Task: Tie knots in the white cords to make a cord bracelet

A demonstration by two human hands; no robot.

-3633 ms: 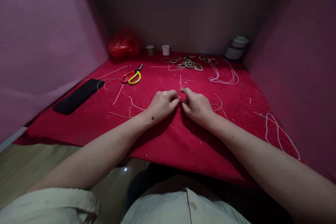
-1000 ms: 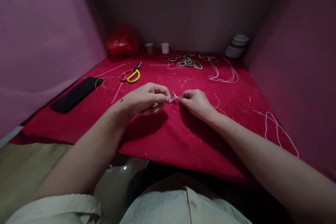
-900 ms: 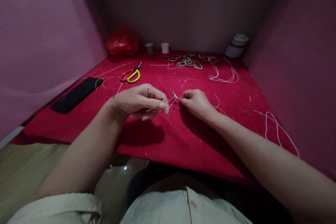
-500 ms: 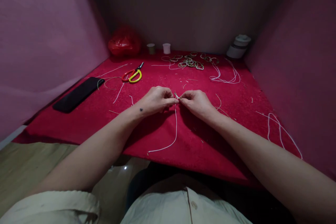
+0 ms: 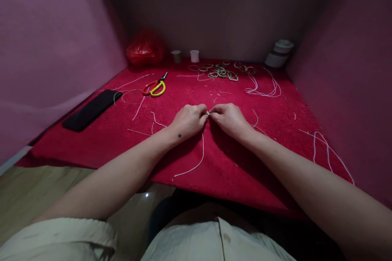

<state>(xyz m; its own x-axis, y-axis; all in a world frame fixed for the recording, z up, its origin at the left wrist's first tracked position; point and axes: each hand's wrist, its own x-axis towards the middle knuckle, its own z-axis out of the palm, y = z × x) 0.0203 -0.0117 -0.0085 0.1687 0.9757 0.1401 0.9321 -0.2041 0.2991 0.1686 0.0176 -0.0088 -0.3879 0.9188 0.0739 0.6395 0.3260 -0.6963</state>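
Observation:
Both hands meet over the middle of a red cloth-covered table (image 5: 190,163). My left hand (image 5: 190,120) is closed, thumb and fingers pinching a small piece of knotted white cord (image 5: 208,113). From the other side my right hand (image 5: 228,117) grips the same knotted piece between thumb and fingertips. Most of the knot is hidden by the fingers. A loose white cord end (image 5: 202,151) hangs from beneath my left hand and curves left over the cloth.
Left are a black phone (image 5: 92,110) and red-and-yellow-handled scissors (image 5: 155,86). Behind stand a red plastic bag (image 5: 145,51), a green spool (image 5: 177,56), a white spool (image 5: 194,56), braided loops (image 5: 223,74) and a lidded container (image 5: 279,54). White cords (image 5: 329,151) lie right.
My left hand has turned and moved slightly right, its fingers now covering more of the knotted cord. The hanging cord end has shifted a little. My right hand stays nearly in place.

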